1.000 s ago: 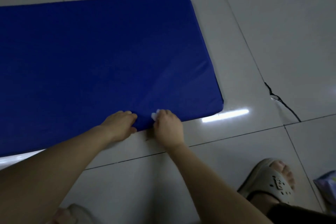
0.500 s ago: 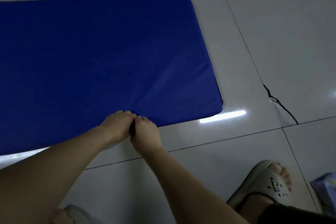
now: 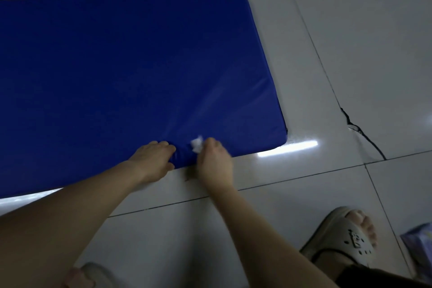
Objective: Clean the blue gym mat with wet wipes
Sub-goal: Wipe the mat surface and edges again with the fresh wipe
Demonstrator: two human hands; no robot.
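My left hand (image 3: 153,159) grips the near edge of the padded blue gym mat (image 3: 131,72) with curled fingers; just beside it, my right hand (image 3: 214,159) pinches a crumpled white wet wipe (image 3: 197,145) against that edge.

The floor (image 3: 350,30) is laid with big pale grey glossy tiles split by thin dark grout lines (image 3: 304,176), and a jagged black crack (image 3: 360,131) runs down across one tile on the right. A bright white streak of reflected light (image 3: 287,148) lies on the shiny surface. At the lower right a foot sits in a pale slip-on sandal (image 3: 346,238), toes showing, and the tip of a second sandal (image 3: 93,273) peeks in at the bottom left.
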